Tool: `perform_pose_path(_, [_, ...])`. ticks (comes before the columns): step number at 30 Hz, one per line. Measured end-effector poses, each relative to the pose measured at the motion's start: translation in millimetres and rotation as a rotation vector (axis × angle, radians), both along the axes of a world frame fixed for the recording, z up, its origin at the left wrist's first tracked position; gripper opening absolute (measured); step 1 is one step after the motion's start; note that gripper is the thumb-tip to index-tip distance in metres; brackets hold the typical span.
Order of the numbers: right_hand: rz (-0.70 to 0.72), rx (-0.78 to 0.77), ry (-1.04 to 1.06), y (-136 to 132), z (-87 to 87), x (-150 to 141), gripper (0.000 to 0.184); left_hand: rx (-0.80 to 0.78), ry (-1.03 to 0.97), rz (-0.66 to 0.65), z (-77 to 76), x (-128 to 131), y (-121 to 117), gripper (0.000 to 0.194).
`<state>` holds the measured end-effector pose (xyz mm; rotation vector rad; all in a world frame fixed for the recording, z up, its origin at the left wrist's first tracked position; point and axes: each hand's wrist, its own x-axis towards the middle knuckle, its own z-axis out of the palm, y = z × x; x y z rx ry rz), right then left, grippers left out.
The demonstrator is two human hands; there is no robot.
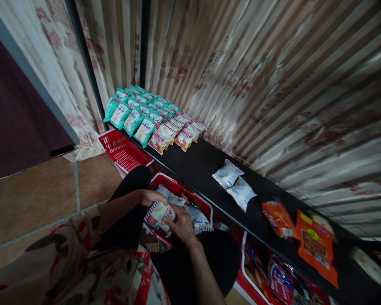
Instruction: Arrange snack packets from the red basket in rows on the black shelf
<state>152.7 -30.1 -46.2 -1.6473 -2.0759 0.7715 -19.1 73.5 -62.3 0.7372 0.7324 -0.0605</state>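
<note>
Between my knees stands a red basket [206,202] holding several snack bags [200,219], some with their pale backs up. Over its near side, both hands grip one white snack bag [160,212] with a red and blue striped edge. My left hand [153,197] holds the bag's upper edge, fingers partly hidden behind it. My right hand [181,224] closes on the bag's right side, thumb across its front. Other bags of the same striped kind [161,136] stand in rows on the black shelf [197,165].
Green snack bags [142,129] stand in rows at the shelf's far left. Two pale bags [233,180] lie mid-shelf, with orange packets [316,241] farther right. Another red basket [127,152] sits at left; a filled one [244,264] is at right. A striped curtain [241,63] hangs behind.
</note>
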Motion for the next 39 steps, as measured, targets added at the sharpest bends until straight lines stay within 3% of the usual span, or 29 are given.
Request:
perform_pose_path(5, [-0.151,0.02,0.016,-2.7,-4.8,-1.8,0.045,0.032,-0.019,0.134,2.9,2.6,-2.5,0.03])
perform_pose_path(12, [-0.21,0.01,0.07,-4.1,-3.1,-5.8,0.041,0.155,0.072,0.215,7.8,9.5,-5.5,0.046])
perform_pose_path(22, [-0.334,-0.079,0.158,-2.7,-10.2,0.4,0.053,0.453,0.149,0.133,19.6,17.6,-0.4,0.051])
perform_pose_path(28, [-0.357,-0.126,0.201,-3.0,-7.0,1.0,0.049,0.459,0.087,0.144,18.9,15.2,-0.1,0.055])
perform_pose_path(39, [-0.463,-0.093,0.085,-2.9,-7.7,1.3,0.052,0.399,-0.002,0.301,14.7,10.4,-16.1,0.054])
